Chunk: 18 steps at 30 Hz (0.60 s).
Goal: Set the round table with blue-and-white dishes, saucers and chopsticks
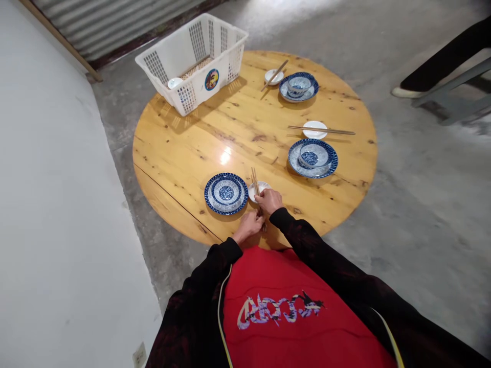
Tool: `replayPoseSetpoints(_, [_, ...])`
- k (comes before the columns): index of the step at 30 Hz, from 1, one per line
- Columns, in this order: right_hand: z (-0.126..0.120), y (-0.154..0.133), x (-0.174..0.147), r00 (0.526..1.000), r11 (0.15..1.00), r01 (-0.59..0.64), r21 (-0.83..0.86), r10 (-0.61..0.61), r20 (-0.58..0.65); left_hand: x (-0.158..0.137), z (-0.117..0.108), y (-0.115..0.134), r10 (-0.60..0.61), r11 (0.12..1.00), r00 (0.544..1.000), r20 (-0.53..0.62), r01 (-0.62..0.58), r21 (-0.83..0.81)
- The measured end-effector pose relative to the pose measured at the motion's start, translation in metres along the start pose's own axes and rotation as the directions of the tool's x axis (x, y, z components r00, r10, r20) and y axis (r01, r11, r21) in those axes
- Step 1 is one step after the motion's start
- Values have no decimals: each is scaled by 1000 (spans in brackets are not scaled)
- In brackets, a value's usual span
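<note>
At the near edge of the round wooden table, a pair of chopsticks [254, 177] rests across a small white dish [252, 193]. My right hand [269, 201] pinches the chopsticks near their middle, beside the dish. Closer to me, my left hand [250, 225] has its fingers closed around their lower part. The chopsticks' near ends show just past the left fingers. Left of the dish, almost touching it, sits a blue-and-white plate [208, 203] with a patterned bowl [226, 192] on it.
A white plastic basket [194, 97] stands at the table's far left, holding chopsticks and a small white dish. Two more settings line the right side: a near plate [333, 164] and a far plate [315, 88], each with bowl, dish and chopsticks. A person's leg [441, 61] shows far right.
</note>
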State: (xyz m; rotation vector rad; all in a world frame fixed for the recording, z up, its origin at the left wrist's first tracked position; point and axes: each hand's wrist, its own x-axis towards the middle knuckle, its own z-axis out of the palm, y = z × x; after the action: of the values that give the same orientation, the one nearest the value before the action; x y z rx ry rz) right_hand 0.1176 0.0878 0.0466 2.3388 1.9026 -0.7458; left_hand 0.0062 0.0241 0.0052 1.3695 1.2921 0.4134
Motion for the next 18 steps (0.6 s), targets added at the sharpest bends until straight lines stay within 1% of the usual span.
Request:
replayPoseSetpoints(2, [-1, 1, 0, 1000, 1000, -2, -10, 2, -5, 1, 0, 2, 35, 994, 999, -13, -34, 101])
replayPoseSetpoints(4, [-2, 2, 0, 1000, 1000, -3, -16, 2, -11, 2, 0, 2, 58, 986, 998, -15, -55, 154])
replayPoseSetpoints(12, [-2, 2, 1, 1000, 1000, -6, -20, 5, -24, 3, -1, -1, 69, 981, 997, -32, -61, 186])
replayPoseSetpoints(18, [1, 4, 3, 1000, 1000, -4, -19, 4, -17, 2, -2, -5, 67, 985, 998, -6, -65, 157])
